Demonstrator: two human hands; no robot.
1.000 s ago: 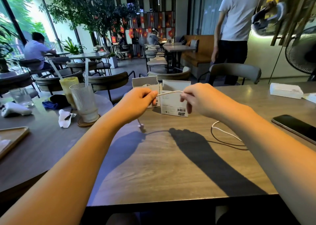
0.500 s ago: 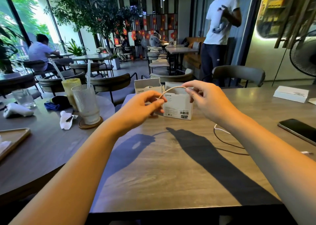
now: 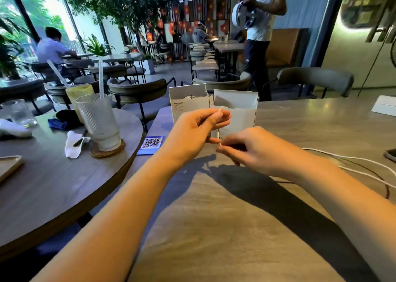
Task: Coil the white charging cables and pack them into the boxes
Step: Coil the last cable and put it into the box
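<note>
Much of the white cable [image 3: 351, 164] is hidden: only a short bit shows between the hands, and its loose run trails off the right edge. The left hand [image 3: 192, 132] pinches the cable at its raised fingertips; the right hand [image 3: 250, 149] pinches it lower, fingers curled, slightly blurred. Half a second ago the hands were level and apart with the cable arched between them; now they sit close, left above right. Two open white boxes [image 3: 235, 110] stand just behind on the table [image 3: 214, 228].
</note>
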